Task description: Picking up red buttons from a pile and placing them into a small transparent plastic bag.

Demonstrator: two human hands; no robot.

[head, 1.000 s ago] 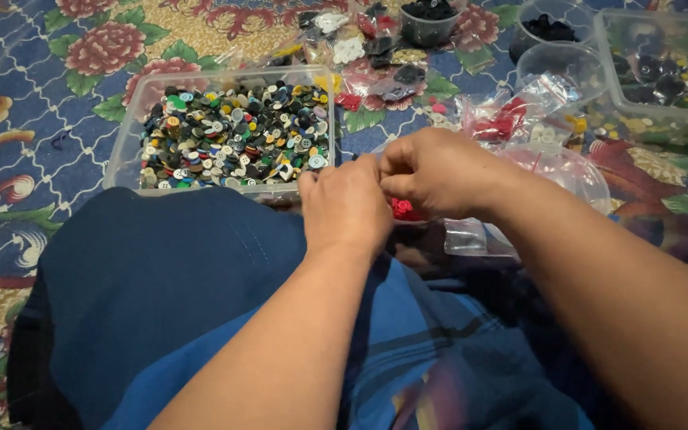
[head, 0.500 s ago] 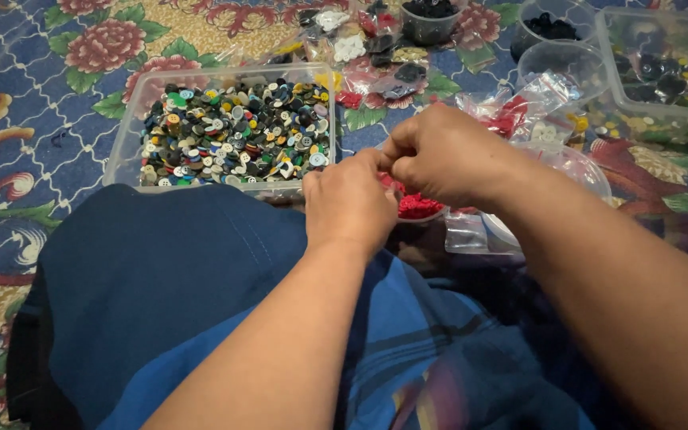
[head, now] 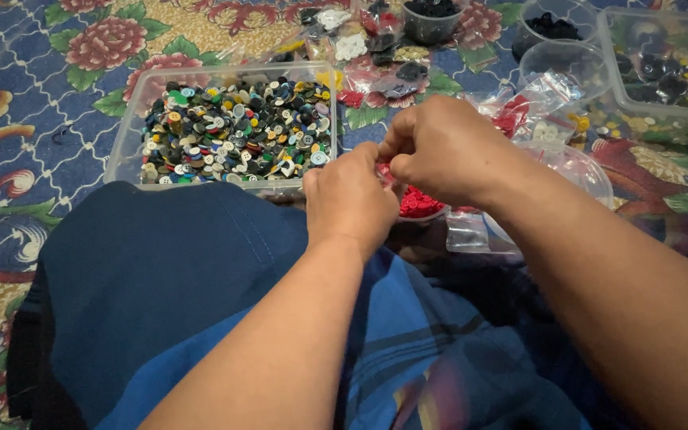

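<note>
Small red buttons [head: 417, 202], heaped in a shallow clear container just below both hands, partly hidden behind the knuckles. Glossy, round, bright red, lying in a loose pile. Something small and red pinched between the fingers [head: 376, 155] of the left hand [head: 349, 197] and the right hand [head: 445, 149], too hidden to tell its shape. Container resting on the patterned floor covering, against the blue cloth of the lap.

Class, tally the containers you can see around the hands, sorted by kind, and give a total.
Clear rectangular tubs: 2, the tub of mixed buttons and one at far right
Round containers: 4
Total: 6
</note>
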